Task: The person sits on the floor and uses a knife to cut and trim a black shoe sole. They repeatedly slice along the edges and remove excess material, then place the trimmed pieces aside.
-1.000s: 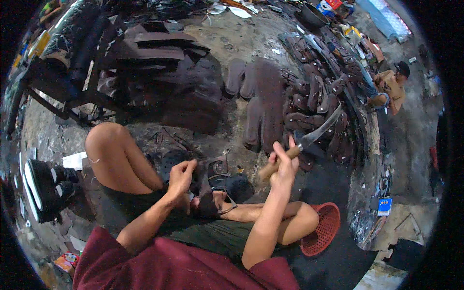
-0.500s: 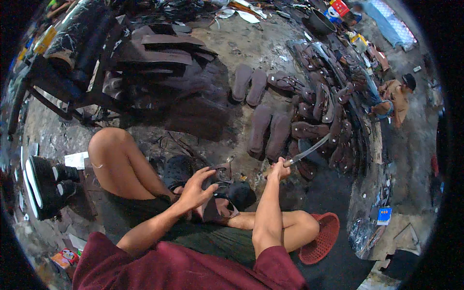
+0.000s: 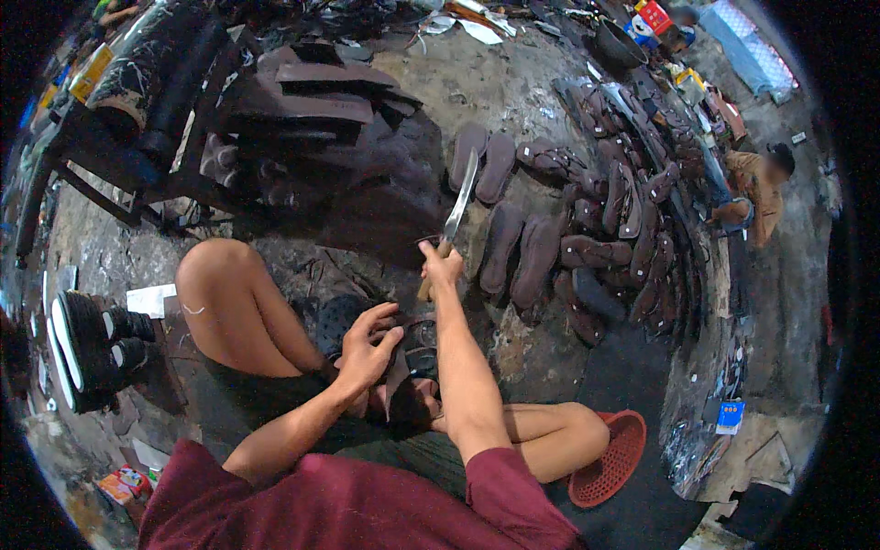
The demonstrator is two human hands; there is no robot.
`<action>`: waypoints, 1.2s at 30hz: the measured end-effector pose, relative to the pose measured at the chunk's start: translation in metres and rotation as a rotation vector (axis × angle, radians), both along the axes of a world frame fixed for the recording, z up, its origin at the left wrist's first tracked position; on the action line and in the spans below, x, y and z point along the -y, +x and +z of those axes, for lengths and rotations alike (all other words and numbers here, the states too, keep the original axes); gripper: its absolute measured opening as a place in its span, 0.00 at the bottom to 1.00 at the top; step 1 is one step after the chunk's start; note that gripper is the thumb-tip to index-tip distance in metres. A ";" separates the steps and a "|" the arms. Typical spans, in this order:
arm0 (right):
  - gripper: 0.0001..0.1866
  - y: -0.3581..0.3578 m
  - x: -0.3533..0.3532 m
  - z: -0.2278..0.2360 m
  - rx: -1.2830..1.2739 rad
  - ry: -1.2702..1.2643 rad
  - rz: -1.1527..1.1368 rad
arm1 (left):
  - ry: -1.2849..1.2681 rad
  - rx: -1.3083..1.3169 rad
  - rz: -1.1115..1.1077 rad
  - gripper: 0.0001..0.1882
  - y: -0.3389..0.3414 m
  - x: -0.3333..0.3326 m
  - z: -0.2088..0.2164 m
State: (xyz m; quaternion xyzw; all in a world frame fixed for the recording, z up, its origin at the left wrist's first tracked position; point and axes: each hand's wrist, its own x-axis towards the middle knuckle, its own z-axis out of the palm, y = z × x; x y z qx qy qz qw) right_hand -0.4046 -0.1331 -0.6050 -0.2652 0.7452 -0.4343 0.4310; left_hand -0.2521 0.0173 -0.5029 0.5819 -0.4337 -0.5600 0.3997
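Note:
In my right hand (image 3: 442, 266) is a knife with a pale wooden handle and a long curved blade (image 3: 463, 197), pointing away from me, over the sandal soles. My left hand (image 3: 369, 346) is over my lap, its thumb and fingers apart. Beside and below that hand is a piece of brown sheet (image 3: 397, 380); whether the fingers touch it I cannot tell. Dark footwear is partly hidden between my legs. Ahead of the right hand lie two pairs of brown soles, the nearer pair (image 3: 518, 252) and the farther pair (image 3: 483, 165).
Brown sandals (image 3: 610, 197) are heaped on the right. Brown sheets (image 3: 339, 105) lie at the far left beside a black roller machine (image 3: 156, 119). A red basket (image 3: 610, 467) is by my right knee, and black shoes (image 3: 82, 353) stand at left. Another person (image 3: 756, 197) sits far right.
My right hand has swung the knife leftward, from over the sandal heap to over the brown soles; its blade now points away. The left hand stays over my lap with a slight shift.

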 end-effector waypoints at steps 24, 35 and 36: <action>0.25 -0.008 -0.290 0.219 -0.125 -0.239 0.556 | 0.041 -0.411 0.537 0.18 0.080 0.042 0.130; 0.19 -0.001 -0.313 0.212 -0.441 -0.226 0.718 | 0.184 -0.460 0.538 0.20 0.090 0.008 0.166; 0.19 0.002 -0.311 0.213 -0.396 -0.205 0.725 | 0.176 -0.438 0.550 0.20 0.087 0.005 0.165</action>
